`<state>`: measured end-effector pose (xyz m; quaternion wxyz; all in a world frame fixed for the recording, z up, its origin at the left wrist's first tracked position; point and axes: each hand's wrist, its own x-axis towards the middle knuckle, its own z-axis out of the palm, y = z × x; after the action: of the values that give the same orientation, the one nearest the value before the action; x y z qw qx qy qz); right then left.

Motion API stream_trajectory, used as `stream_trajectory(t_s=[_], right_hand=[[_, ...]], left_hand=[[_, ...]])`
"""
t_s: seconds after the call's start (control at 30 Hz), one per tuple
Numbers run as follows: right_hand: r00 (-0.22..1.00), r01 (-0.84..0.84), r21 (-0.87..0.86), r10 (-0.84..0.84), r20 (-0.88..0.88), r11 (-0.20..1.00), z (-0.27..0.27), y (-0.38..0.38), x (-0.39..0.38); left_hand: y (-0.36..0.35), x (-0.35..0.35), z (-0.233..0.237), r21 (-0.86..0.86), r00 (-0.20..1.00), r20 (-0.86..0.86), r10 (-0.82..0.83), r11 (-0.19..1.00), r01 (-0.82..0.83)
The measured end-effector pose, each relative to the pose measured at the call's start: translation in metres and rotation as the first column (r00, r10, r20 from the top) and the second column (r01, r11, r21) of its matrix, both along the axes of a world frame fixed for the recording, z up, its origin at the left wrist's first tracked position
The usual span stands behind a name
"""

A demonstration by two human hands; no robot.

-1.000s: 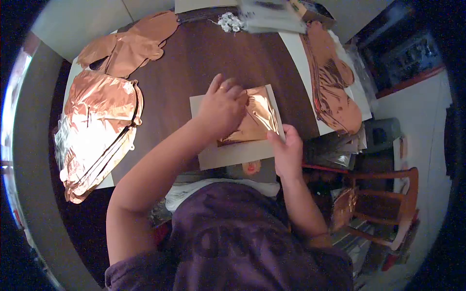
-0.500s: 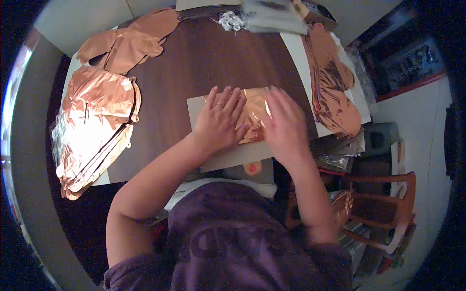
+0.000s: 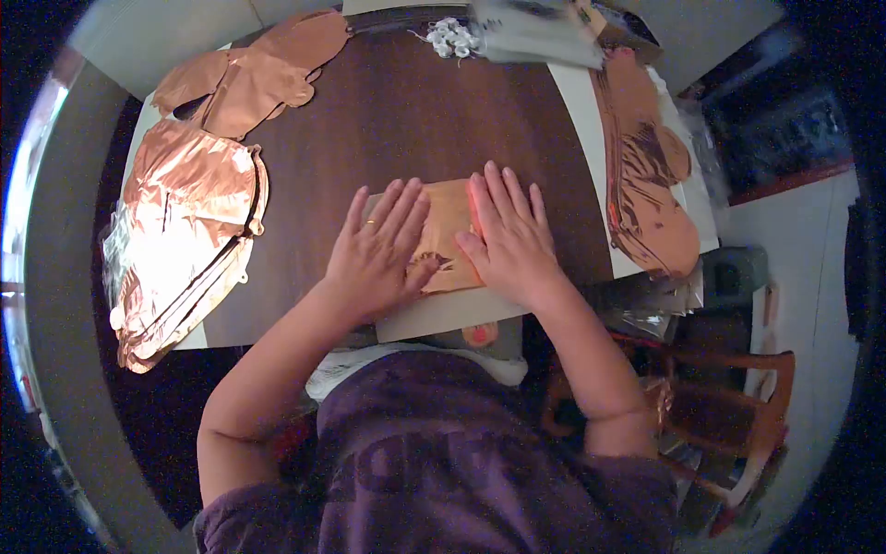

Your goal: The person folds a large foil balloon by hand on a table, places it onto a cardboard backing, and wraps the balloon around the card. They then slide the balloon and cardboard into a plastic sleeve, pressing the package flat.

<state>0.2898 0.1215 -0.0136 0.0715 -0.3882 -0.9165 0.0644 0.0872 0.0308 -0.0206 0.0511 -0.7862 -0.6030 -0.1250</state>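
Note:
A copper-coloured foil piece (image 3: 449,222) lies on a pale board (image 3: 434,320) at the near edge of the dark table. My left hand (image 3: 378,247) rests flat over the left side of the foil, fingers spread and pointing away from me. On the right side, my right hand (image 3: 510,238) lies flat too, thumb turned inward, with a reddish glow along its index finger. Both palms cover parts of the foil and board. Neither hand grips anything.
Stacked shiny foil shapes (image 3: 189,222) and more foil pieces (image 3: 254,78) cover the left side. Further foil shapes (image 3: 651,175) lie at the right. White tied bits (image 3: 452,38) and plastic bags (image 3: 535,32) sit at the back. A wooden chair (image 3: 729,397) stands lower right.
My left hand has shifted left and slightly nearer me. My right hand, blurred before, is now flat and sharper. The foil and board appear slightly lower in view.

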Motion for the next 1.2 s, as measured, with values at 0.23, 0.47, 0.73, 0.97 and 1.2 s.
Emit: stream_trajectory(t_s=[0.23,0.47,0.73,0.97,1.2], right_hand=[[1.0,-0.004,-0.01,0.004,0.004,1.0,0.001,0.0,-0.001],[0.999,0.001,0.005,-0.001,0.032,1.0,0.0,-0.001,-0.003],[1.0,-0.005,0.045,0.005,0.004,0.999,-0.006,0.001,0.0],[1.0,-0.019,0.021,0.019,0.003,1.0,0.001,-0.003,-0.004],[1.0,-0.022,0.027,0.022,0.004,0.999,0.0,-0.004,-0.003]], left_hand=[[-0.011,-0.02,0.014,-0.189,0.993,0.115,-0.032,0.98,0.054],[-0.005,-0.01,0.025,-0.144,0.972,0.235,-0.005,0.989,0.04],[0.019,0.038,-0.016,0.076,0.975,0.223,-0.018,0.997,0.001],[-0.007,0.012,0.002,-0.063,0.993,0.087,0.078,0.995,-0.072],[-0.032,-0.027,0.012,-0.074,0.987,0.162,0.023,0.997,-0.011]])
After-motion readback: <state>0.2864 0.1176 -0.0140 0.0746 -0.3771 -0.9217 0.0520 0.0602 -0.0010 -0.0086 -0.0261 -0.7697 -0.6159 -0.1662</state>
